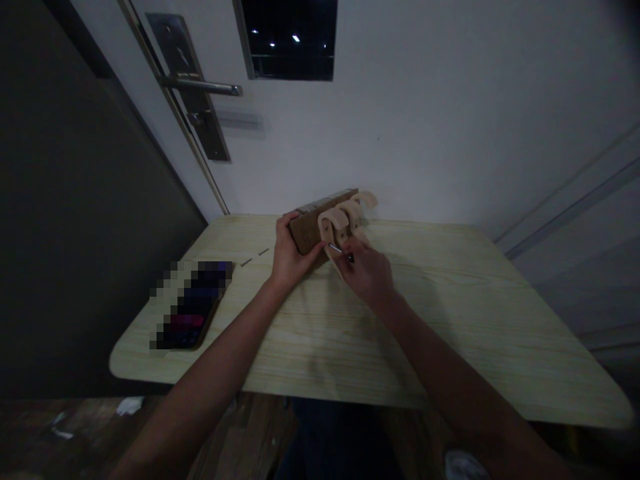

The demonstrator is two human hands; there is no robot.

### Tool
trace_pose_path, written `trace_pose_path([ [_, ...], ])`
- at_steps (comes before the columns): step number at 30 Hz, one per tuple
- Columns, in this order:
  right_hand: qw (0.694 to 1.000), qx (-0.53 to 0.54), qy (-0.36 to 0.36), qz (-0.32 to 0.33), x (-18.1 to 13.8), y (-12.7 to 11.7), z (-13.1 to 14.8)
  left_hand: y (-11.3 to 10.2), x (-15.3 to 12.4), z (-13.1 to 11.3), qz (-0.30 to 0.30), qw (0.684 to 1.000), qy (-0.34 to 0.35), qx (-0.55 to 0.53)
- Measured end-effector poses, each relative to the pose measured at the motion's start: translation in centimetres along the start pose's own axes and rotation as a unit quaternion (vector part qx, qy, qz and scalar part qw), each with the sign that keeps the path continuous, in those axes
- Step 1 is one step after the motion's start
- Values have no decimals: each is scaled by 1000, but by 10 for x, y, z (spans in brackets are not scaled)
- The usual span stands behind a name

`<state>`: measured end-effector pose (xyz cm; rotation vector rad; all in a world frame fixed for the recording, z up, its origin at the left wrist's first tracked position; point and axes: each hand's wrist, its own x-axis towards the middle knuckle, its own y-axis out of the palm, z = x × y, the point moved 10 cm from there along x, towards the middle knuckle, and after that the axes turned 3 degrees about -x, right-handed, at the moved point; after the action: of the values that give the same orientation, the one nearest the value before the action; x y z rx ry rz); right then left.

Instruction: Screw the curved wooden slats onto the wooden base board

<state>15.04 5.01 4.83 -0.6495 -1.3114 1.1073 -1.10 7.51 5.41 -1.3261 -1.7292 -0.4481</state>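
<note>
My left hand (290, 257) grips the left end of a brown block (307, 230), which stands tilted on the table, with the thumb along its lower front. Several pale, curved wooden hooks (334, 219) with small holes sit along the block's front face. In front of the nearest hook, my right hand (369, 270) is closed around a slim screwdriver (337, 249). Its shiny shaft points left at the lower part of that hook, close to my left thumb. My fingers cover most of its handle. I cannot tell whether a screw is under the tip.
Two screws (247, 262) lie on the pale wood-grain table (480, 320), left of the block. A phone (200, 307), partly pixelated, rests near the table's left edge. Behind the table stands a white door (430, 120) with a metal handle (205, 87) and a dark window.
</note>
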Motion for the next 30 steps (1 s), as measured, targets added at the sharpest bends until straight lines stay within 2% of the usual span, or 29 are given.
trace_pose_path([
  [6,999,-34,14,-1,-4,-4,1,0,-1,1,-1,1000,-15,-8],
  [10,999,-39,22,21,-5,1,0,1,-1,0,5,1000,-16,-2],
  [21,999,24,-34,34,-2,17,6,0,-1,-1,8,1000,-1,3],
  [25,999,15,-25,20,-2,14,2,0,-1,-1,4,1000,3,3],
  [30,998,53,-36,-22,0,6,-2,1,-2,2,5,1000,3,2],
])
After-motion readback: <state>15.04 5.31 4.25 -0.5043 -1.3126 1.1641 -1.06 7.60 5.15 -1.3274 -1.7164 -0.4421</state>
